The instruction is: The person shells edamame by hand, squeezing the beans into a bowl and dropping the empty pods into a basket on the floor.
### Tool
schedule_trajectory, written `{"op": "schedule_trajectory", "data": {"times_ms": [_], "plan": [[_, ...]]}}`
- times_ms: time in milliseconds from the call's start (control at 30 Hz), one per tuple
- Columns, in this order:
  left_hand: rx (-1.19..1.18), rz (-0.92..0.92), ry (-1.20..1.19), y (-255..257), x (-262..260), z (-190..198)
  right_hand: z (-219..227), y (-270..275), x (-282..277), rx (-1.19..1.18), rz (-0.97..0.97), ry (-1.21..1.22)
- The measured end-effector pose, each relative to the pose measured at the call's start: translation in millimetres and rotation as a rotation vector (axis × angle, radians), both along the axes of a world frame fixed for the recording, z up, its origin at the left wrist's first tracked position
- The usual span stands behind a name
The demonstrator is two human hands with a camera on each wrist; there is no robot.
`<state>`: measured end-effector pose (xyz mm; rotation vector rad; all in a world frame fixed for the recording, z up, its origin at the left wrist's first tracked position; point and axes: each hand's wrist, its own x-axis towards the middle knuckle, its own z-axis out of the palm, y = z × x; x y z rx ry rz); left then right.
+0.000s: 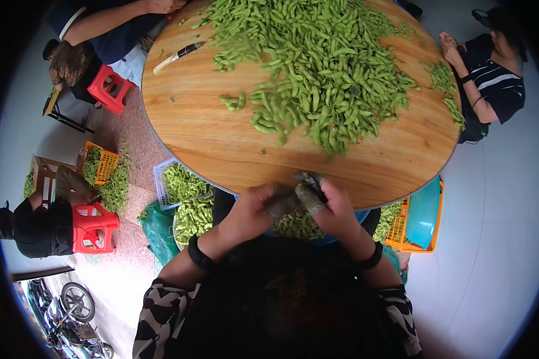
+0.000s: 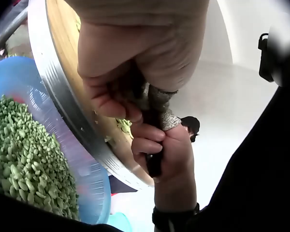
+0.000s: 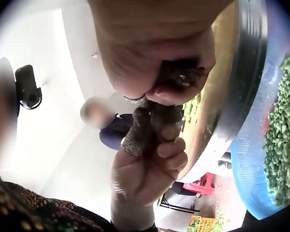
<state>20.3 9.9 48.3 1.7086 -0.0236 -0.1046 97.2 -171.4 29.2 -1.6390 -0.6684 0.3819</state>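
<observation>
My left hand point(image 1: 245, 210) and right hand point(image 1: 336, 209) meet at the near edge of the round table, above a blue basket point(image 2: 102, 193) of shelled green beans point(image 2: 31, 169). Worn grey covers point(image 1: 308, 198) wrap the thumbs and some fingers. Under the right hand's curled fingers, a black handle-like object point(image 2: 154, 165) shows in the left wrist view; its dark side shows in the palm in the right wrist view. The left hand's bent fingers touch the right hand's fingertips; what lies between them cannot be told. Green bean pods point(image 1: 329, 72) are heaped farther up the table.
A knife point(image 1: 178, 58) lies at the left of the wooden table point(image 1: 191, 131). Pod-filled baskets point(image 1: 157, 179) stand below left; an orange crate point(image 1: 438, 221) with a teal basin point(image 1: 422, 215) is at right. Other people sit around, some beside red stools point(image 1: 96, 227).
</observation>
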Motion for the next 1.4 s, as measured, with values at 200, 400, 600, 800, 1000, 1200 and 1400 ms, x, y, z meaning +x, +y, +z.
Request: {"op": "schedule_trajectory", "data": {"times_ms": [200, 400, 600, 800, 1000, 1200, 1400], "plan": [[-0.273, 0.108, 0.015, -2.5, 3.9, -5.3, 8.6, -12.4, -10.7, -0.038, 0.071, 0.017], [-0.175, 0.056, -0.016, -7.2, 6.1, 2.4, 3.0, -17.5, -15.3, -0.053, 0.082, 0.007], [0.618, 0.06, -0.427, -7.2, -2.8, -11.8, -9.1, -17.0, -20.1, -0.088, 0.042, 0.1], [-0.496, -0.089, 0.326, 11.3, -2.1, -13.7, 13.9, -30.6, -6.9, 0.196, 0.299, 1.141], [-0.158, -0.046, -0.026, 2.6, 1.9, -17.6, 18.4, -25.1, -5.8, -0.066, 0.246, 0.791], [0.891, -0.034, -0.574, 0.4, 7.5, 0.0, 26.5, -18.2, -16.7, -0.208, 0.05, 0.303], [-0.195, 0.017, 0.158, 0.0, 0.6, -17.6, -0.9, -16.6, -22.9, -0.076, 0.002, -0.036]]}}
